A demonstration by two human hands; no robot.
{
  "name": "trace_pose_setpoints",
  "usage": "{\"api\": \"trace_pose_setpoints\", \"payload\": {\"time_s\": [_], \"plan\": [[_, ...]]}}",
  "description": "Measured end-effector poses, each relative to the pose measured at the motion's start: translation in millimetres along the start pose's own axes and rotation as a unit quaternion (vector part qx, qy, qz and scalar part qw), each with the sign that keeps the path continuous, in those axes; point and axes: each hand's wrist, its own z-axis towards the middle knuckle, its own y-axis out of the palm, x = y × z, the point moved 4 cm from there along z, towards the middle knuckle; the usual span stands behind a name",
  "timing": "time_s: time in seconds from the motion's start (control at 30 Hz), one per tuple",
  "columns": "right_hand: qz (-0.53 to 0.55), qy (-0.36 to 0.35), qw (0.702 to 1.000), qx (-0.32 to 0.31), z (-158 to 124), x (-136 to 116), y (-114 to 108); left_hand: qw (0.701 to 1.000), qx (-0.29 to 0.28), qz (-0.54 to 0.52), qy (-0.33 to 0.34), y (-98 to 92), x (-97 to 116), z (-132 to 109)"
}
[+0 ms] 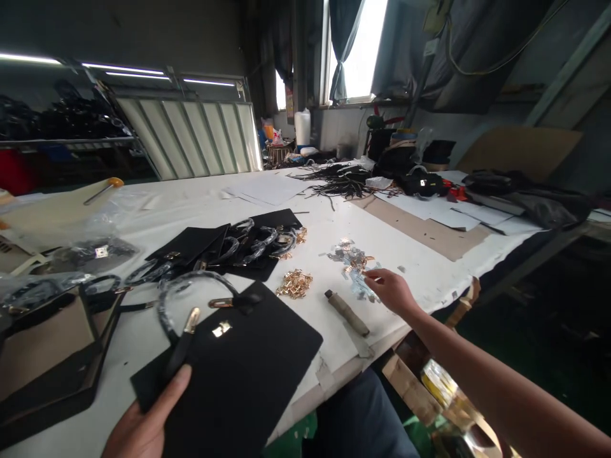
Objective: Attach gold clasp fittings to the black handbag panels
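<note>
My left hand (143,413) grips the lower left edge of a black bag panel (258,362), its thumb on the strap end. The panel carries a plastic-wrapped handle (165,302), gold strap fittings and a gold clasp piece (222,329). At a pile of small flat metal plates (356,257), my right hand (389,289) has its fingers pinched together. Whatever is between those fingertips is too small to make out. Left of that pile lies a heap of small gold fittings (294,284). A wrapped tool handle or bar (347,313) rests nearer the table edge.
More black panels with wrapped handles (262,245) lie beyond the held one. An open black bag body (52,350) stands at the left. Black straps (341,179) and brown board (424,226) lie farther back on the white table (186,203). Boxes (413,388) stand below its edge.
</note>
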Motion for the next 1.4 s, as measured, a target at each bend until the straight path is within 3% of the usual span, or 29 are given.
{"api": "trace_pose_setpoints", "payload": {"time_s": [0.1,0.17,0.3,0.37,0.43,0.53,0.63,0.73,0.8,0.87,0.97,1.07,1.2,1.3,1.4], "plan": [[-0.069,0.014,0.997,0.011,29.3,18.7,2.3,0.997,-0.027,0.062,-0.031,11.4,-16.9,16.6],[-0.103,0.022,0.994,0.001,40.1,24.3,8.2,0.992,-0.047,0.119,0.021,11.1,-29.4,31.6],[-0.134,0.024,0.99,-0.026,42.0,27.6,17.2,0.95,0.03,0.264,0.165,-5.3,-42.1,51.1],[-0.136,0.02,0.99,-0.042,39.7,29.7,18.2,0.93,0.039,0.315,0.186,-9.4,-42.8,50.7],[-0.134,0.012,0.99,-0.049,39.1,33.4,17.9,0.922,0.008,0.338,0.188,-7.3,-41.2,46.7],[-0.126,0.001,0.99,-0.057,39.6,39.6,18.2,0.918,-0.024,0.342,0.198,-1.3,-37.5,40.1],[-0.111,0.009,0.99,-0.081,35.5,38.2,18.2,0.918,-0.01,0.33,0.219,0.6,-37.6,37.3],[-0.06,-0.013,0.998,-0.025,20.1,11.4,12.2,0.921,0.017,0.324,0.214,-0.4,-42.7,38.7],[0.025,-0.023,0.999,-0.027,-2.3,-20.8,17.0,0.927,0.032,0.313,0.204,-0.2,-45.9,40.2],[0.133,-0.03,0.986,-0.097,-35.5,-61.8,36.2,0.933,0.039,0.293,0.205,1.9,-47.2,40.6],[0.289,-0.079,0.926,-0.231,-94.3,-129.0,81.1,0.937,0.051,0.272,0.213,6.4,-46.3,38.7],[0.356,-0.077,0.883,-0.298,-137.1,-171.8,124.4,0.945,0.072,0.24,0.211,6.5,-45.2,35.8],[0.376,-0.05,0.862,-0.336,-157.3,-188.3,155.2,0.977,0.077,0.097,0.172,-3.9,-48.7,34.5],[0.406,-0.021,0.838,-0.364,-157.8,-188.8,160.4,0.998,0.014,-0.042,0.048,-10.6,-59.2,34.5],[0.415,-0.015,0.832,-0.369,-155.3,-190.5,160.3,0.991,-0.064,-0.098,-0.072,-13.6,-66.6,29.4]]}}
